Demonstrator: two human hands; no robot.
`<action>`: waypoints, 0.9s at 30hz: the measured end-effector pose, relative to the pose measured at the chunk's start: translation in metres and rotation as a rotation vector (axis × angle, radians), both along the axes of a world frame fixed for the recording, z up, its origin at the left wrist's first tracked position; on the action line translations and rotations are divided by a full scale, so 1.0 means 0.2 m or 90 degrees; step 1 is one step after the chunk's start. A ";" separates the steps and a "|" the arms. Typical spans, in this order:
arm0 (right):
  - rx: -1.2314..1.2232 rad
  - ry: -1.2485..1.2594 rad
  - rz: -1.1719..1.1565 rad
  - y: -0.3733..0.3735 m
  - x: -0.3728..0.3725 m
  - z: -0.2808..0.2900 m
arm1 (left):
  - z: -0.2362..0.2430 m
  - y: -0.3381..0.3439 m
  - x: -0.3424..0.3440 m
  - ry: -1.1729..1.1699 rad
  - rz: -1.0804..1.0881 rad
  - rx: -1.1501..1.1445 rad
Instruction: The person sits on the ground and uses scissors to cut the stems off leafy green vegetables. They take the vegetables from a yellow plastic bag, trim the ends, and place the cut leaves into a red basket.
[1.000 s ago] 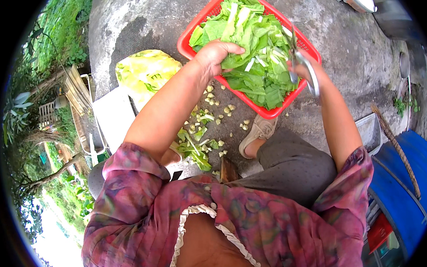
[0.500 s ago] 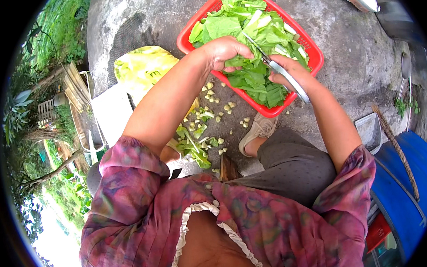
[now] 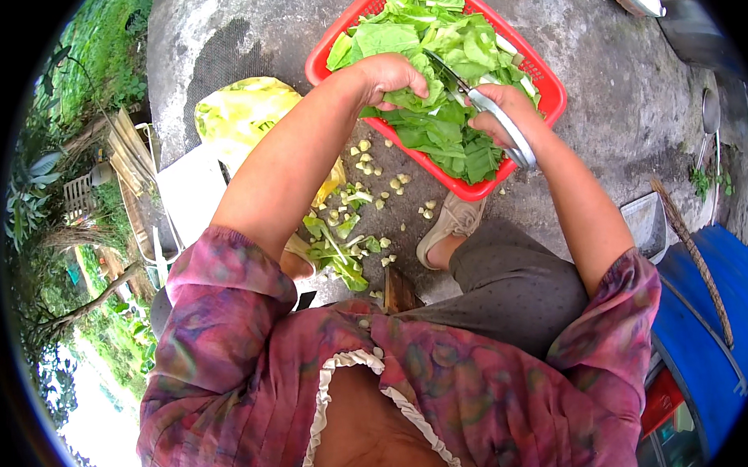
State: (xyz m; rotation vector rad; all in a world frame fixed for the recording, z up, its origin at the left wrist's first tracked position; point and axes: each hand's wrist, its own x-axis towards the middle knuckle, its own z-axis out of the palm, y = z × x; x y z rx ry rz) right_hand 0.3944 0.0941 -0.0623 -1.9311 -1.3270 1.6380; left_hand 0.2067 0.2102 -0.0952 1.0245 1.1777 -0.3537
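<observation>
A red plastic basket [image 3: 557, 98] heaped with cut leafy greens [image 3: 431, 135] sits on the ground in front of me. Over its near left part, my left hand [image 3: 393, 78] is closed around a green leaf [image 3: 406, 99]. My right hand [image 3: 507, 108] grips a pair of scissors [image 3: 519, 143] by a pale loop handle. The dark blades point up and left across the greens, just right of my left fingers. Whether they touch the held leaf I cannot tell.
Cut stem ends [image 3: 366, 161] and leaf scraps [image 3: 350, 270] litter the concrete between my feet and the basket. A yellow plastic bag [image 3: 245, 114] lies to the left beside a white board [image 3: 190, 192]. At right are a grey tray [image 3: 645, 222] and a blue sheet [image 3: 706, 286].
Both hands have shifted slightly up and left with the scissors. The leaf in my left hand shows more clearly beneath the fingers. The basket appears almost unchanged.
</observation>
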 end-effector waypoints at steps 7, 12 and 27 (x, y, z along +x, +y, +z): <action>-0.080 0.064 -0.060 -0.02 0.14 -0.06 | 0.06 0.08 0.00 0.090 -0.154 0.482; -0.105 0.053 -0.114 -0.05 0.21 -0.05 | 0.03 0.09 0.01 0.188 -0.184 0.586; -0.112 0.086 -0.113 -0.13 0.41 -0.06 | -0.29 -0.10 0.22 0.221 -0.390 0.657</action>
